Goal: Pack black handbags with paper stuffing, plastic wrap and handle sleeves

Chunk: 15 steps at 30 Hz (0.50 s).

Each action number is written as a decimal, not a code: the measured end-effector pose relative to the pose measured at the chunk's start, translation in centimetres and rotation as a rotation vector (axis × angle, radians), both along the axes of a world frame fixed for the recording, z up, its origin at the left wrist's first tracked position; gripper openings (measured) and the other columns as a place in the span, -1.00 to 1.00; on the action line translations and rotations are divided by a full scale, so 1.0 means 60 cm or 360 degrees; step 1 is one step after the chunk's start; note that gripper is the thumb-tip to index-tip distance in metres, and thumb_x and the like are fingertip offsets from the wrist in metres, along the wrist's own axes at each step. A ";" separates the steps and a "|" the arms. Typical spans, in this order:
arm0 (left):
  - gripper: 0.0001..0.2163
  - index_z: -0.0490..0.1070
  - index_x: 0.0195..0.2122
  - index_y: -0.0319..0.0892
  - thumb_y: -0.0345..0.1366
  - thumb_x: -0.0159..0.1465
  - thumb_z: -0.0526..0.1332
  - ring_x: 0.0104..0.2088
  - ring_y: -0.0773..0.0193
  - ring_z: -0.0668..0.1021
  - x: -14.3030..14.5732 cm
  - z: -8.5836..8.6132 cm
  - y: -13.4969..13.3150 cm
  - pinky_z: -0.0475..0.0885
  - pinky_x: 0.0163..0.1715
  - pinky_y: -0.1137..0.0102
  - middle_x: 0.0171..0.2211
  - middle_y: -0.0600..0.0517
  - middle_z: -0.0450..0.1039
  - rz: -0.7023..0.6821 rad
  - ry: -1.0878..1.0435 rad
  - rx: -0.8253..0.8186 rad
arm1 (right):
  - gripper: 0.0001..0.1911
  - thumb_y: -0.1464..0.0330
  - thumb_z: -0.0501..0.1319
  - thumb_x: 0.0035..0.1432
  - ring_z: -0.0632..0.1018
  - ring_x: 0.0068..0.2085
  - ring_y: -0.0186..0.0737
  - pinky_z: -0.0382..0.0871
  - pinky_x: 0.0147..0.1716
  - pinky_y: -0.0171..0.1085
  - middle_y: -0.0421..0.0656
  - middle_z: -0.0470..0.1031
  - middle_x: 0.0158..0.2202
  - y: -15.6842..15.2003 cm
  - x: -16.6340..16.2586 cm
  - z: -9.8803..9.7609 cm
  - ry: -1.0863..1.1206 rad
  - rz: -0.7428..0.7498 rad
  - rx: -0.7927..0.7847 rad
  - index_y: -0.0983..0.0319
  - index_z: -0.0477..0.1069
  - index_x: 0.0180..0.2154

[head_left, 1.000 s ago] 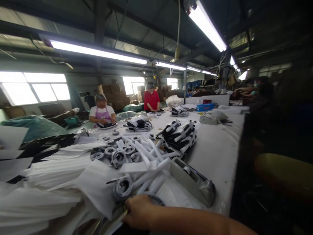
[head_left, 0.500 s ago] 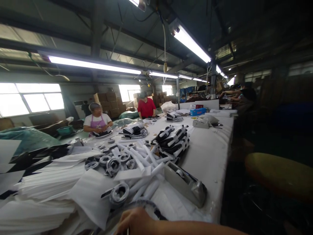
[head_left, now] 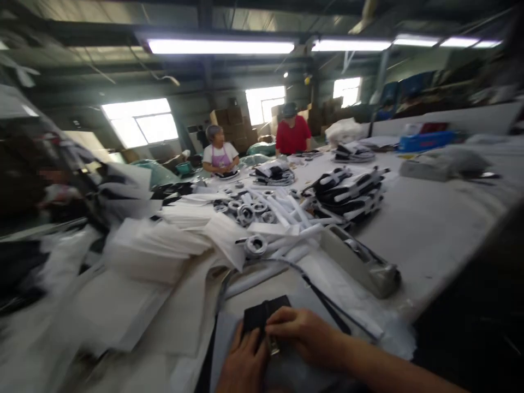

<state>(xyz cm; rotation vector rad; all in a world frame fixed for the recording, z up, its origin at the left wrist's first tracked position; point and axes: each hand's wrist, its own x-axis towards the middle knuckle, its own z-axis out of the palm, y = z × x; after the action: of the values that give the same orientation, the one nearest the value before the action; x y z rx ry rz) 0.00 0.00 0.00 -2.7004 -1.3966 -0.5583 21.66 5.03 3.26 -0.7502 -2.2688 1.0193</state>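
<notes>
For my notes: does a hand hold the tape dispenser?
No, the tape dispenser lies on the table, apart from left hand and right hand.

**Black flat piece and its strap, near table edge**

Black flat piece [head_left: 264, 315]: dark, rectangular, with a seam down its middle, lying flat on a white sheet [head_left: 327, 275]. Its near edge is covered by the left hand [head_left: 243, 363] and the right hand [head_left: 301, 333]. A thin dark strap [head_left: 327, 305] arcs away behind it and runs back to the right; finer detail is blurred

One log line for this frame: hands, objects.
left hand: on black pad | right hand: on black pad | grip: unclear, blurred | nearby: tape dispenser, foam sheets
</notes>
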 end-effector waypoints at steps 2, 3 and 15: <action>-0.10 0.34 0.19 -0.09 0.26 -0.13 0.45 0.01 -0.04 0.59 -0.001 -0.012 -0.011 0.41 0.18 -0.09 0.01 -0.07 0.54 0.0095 -0.0023 -0.0067 | -0.51 0.58 0.10 0.22 0.51 0.11 -0.17 0.38 0.14 -0.18 -0.02 0.50 0.10 0.001 0.005 0.004 0.0030 0.0099 -0.0007 0.16 0.49 0.12; -0.09 0.32 0.20 -0.14 0.25 -0.11 0.44 0.01 -0.03 0.59 0.001 -0.016 -0.016 0.37 0.21 -0.12 0.03 -0.10 0.54 0.0118 -0.0035 -0.0075 | -0.55 0.56 0.10 0.25 0.51 0.11 -0.17 0.38 0.14 -0.18 -0.02 0.50 0.10 0.002 0.008 0.004 0.0016 0.0110 0.0006 0.16 0.50 0.10; -0.26 0.42 -0.03 -0.18 0.40 0.07 0.16 -0.08 0.06 0.64 0.016 0.012 -0.044 0.48 0.14 0.00 -0.10 -0.08 0.58 0.0238 -0.0344 0.0189 | -0.73 0.43 0.26 0.29 0.58 -0.01 -0.21 0.47 0.02 -0.32 -0.09 0.54 -0.01 0.005 0.013 -0.026 -0.0185 -0.0017 0.0104 0.15 0.55 0.01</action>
<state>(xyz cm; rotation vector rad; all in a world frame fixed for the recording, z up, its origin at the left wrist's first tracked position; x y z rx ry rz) 0.95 -2.65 0.69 -2.4785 -1.5433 -0.9113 22.45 5.31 1.72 -0.8119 -2.3817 0.9133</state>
